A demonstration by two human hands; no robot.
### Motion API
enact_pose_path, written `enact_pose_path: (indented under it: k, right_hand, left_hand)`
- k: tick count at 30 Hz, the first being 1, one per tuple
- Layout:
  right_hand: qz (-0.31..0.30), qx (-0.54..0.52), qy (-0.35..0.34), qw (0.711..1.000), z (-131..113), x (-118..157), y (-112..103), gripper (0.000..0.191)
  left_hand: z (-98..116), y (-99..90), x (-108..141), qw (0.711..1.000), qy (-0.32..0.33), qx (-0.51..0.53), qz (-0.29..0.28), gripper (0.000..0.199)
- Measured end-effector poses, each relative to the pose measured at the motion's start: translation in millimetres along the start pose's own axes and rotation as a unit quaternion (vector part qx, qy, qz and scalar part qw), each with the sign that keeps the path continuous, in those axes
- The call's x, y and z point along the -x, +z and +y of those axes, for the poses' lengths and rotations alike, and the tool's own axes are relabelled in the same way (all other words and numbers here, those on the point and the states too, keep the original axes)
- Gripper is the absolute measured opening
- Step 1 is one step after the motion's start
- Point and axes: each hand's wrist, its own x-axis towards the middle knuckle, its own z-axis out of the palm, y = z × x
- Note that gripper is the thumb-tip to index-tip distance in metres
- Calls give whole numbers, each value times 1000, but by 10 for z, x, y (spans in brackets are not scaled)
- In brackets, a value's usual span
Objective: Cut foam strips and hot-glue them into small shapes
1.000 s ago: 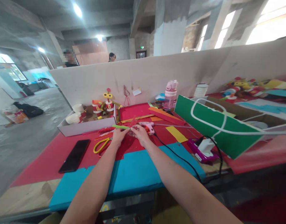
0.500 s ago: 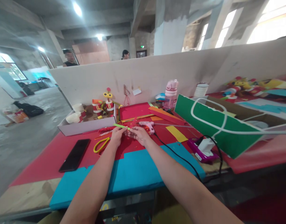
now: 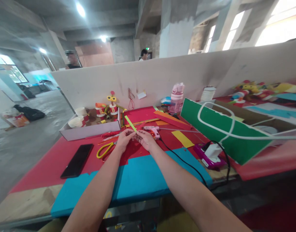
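Note:
A narrow light-green strip (image 3: pixel 130 123) slants up and away from the fingertips of both hands. My left hand (image 3: pixel 125 139) is closed, its thumb and fingers pinched at the strip's near end. My right hand (image 3: pixel 144 139) pinches the same end from the right, palm partly turned up. Just right of the hands lies a pink glue gun (image 3: pixel 154 131) with a black cord. Yellow-handled scissors (image 3: pixel 105 150) rest to the left of my left hand, their blades partly hidden.
A black phone (image 3: pixel 77 160) lies at the left. Behind are a white tray (image 3: pixel 94 130) with cups and figures, and a pink bottle (image 3: pixel 176 98). A green panel (image 3: pixel 222 130) and purple power strip (image 3: pixel 209 157) stand right. Two people are beyond the partition (image 3: pixel 101 79).
The green strip has swung from pointing left to pointing up and away. My left fingers have shifted slightly right, closer to my right hand. A person in the background has moved right.

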Motion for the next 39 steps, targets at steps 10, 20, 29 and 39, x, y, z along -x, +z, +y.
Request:
enact_pose_path:
  k: [10, 20, 29, 39]
  right_hand:
    - [-4, 105, -55, 993, 8, -1, 9, 29]
    - [17, 166, -116, 979, 37, 6, 27, 24]
    - [-22, 67, -57, 996, -26, -3, 14, 34]
    - [15, 96, -82, 992, 22, -7, 30, 32]
  left_hand:
    - [-14, -36, -37, 999, 6, -41, 28, 27]
    - [-60, -61, -49, 999, 0, -35, 20, 25]
    - [-83, -95, -86, 1000, -8, 4, 26, 23]
    - [-94, -77, -64, 1000, -8, 17, -13, 25]
